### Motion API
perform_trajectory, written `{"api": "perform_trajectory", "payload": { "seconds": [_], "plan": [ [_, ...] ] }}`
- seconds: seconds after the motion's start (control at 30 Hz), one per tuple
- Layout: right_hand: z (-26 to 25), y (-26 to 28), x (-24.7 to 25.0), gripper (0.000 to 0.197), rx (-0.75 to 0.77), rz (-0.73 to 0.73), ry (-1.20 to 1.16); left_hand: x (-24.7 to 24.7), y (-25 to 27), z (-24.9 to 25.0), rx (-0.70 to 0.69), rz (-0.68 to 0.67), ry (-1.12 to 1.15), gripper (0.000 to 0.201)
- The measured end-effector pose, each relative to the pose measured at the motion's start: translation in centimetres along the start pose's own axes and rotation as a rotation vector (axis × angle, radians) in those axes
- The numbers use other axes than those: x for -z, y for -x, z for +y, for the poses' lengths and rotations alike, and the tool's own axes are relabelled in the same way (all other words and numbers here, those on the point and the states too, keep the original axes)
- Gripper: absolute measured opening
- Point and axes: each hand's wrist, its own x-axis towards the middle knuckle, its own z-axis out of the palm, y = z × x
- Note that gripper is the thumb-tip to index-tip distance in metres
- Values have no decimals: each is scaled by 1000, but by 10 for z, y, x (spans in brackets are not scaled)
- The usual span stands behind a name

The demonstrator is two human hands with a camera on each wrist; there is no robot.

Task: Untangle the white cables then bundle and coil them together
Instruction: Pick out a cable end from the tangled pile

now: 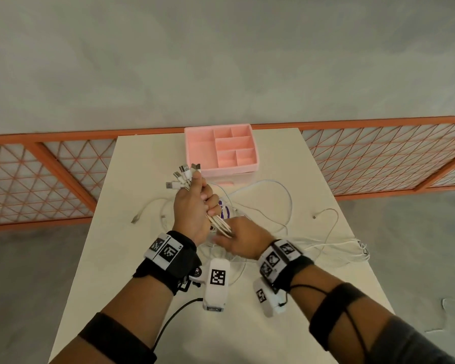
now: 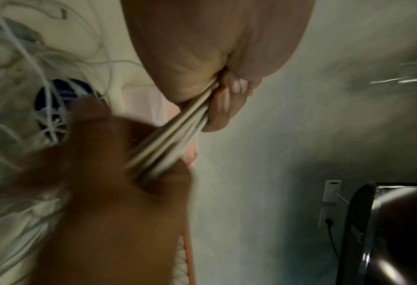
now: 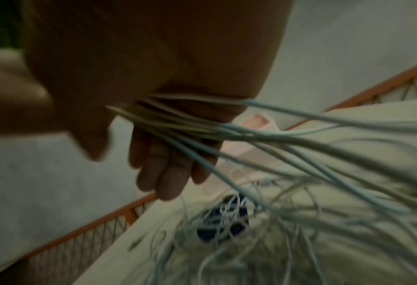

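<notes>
The left hand (image 1: 192, 208), raised at frame centre, is fisted round the white cables (image 1: 220, 224); the right hand (image 1: 243, 239), just below-right, grips them with fingers extended.

White cables (image 1: 260, 195), pink organizer tray (image 1: 195, 137)

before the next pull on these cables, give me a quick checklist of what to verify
1. Left hand grips the gathered white cables near the plugs: ok.
2. Plug ends lined up together above the fist: ok.
3. Right hand has its grip on the strands below: cannot tell, blurred.
4. Loose cable lengths untangled on the table: not ok, still looped and crossing.
5. Strands clear of the pink organiser: ok.
6. Purple item free of cables: not ok.
</notes>
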Motion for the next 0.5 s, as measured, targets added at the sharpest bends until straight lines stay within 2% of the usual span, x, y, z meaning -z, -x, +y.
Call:
{"api": "perform_trajectory", "payload": {
  "seconds": [0.03, 0.1, 0.27, 0.4, 0.5],
  "plan": [
    [7, -4, -8, 28, -45, 6, 4, 2, -1, 6, -19, 6, 2, 34],
    [28, 1, -12, 34, -183, 22, 5, 14, -5, 20, -41, 33, 45, 35],
    [108, 39, 8, 39, -487, -68, 357, 57, -18, 40, -35, 101, 112, 37],
    [172, 86, 49, 32, -698, -60, 596, 72, -19, 37, 60, 77, 52, 37],
    [201, 111, 82, 34, -841, 33, 665, 71, -15, 21, 159, 40, -34, 36]
  ]
}}
